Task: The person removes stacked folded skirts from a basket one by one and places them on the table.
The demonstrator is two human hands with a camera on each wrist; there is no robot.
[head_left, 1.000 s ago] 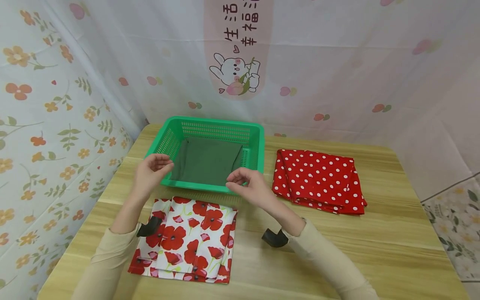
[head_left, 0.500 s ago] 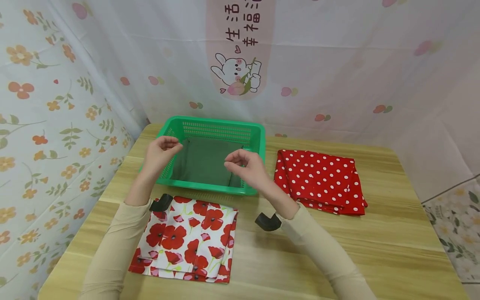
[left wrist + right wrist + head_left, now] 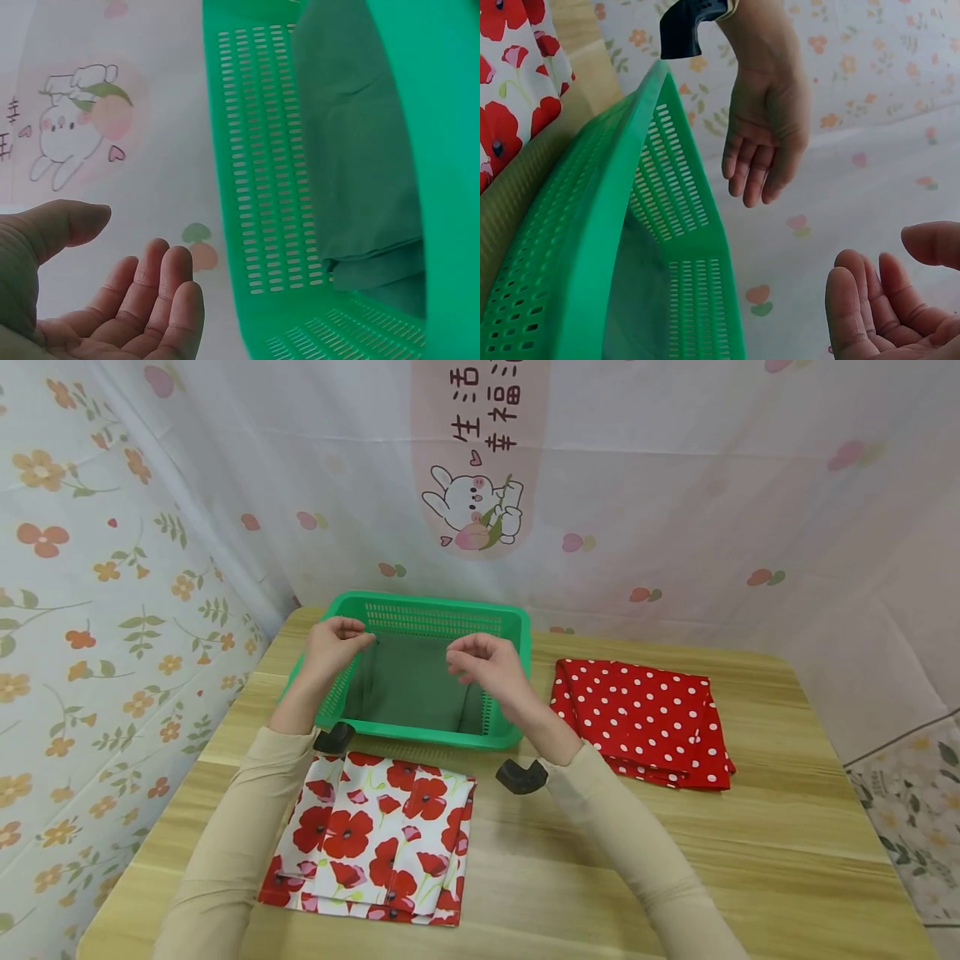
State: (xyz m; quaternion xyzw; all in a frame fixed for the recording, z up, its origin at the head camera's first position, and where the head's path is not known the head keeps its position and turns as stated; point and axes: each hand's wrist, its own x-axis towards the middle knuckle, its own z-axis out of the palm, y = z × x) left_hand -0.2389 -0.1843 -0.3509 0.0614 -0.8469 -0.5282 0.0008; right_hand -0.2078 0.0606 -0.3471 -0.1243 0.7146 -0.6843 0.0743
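Above the left side of a green plastic basket (image 3: pixel 420 737) is my left hand (image 3: pixel 330 647), its fingers loosely bent and nothing in them. My right hand (image 3: pixel 491 668) hovers over the basket's right part, also holding nothing. Both wrist views show a gap between thumb and fingers of the left hand (image 3: pixel 142 315) and the right hand (image 3: pixel 885 307). Inside the basket lies a folded dark green cloth (image 3: pixel 412 685), apart from both hands in the left wrist view.
A folded white cloth with red poppies (image 3: pixel 375 843) lies in front of the basket. To the right is a folded red polka-dot cloth (image 3: pixel 637 714). All stand on a wooden table (image 3: pixel 750 860), with a printed curtain (image 3: pixel 637 510) behind.
Both hands have moved forward, from the basket's near edge to over its middle and far part. The basket and the cloths have not visibly moved.
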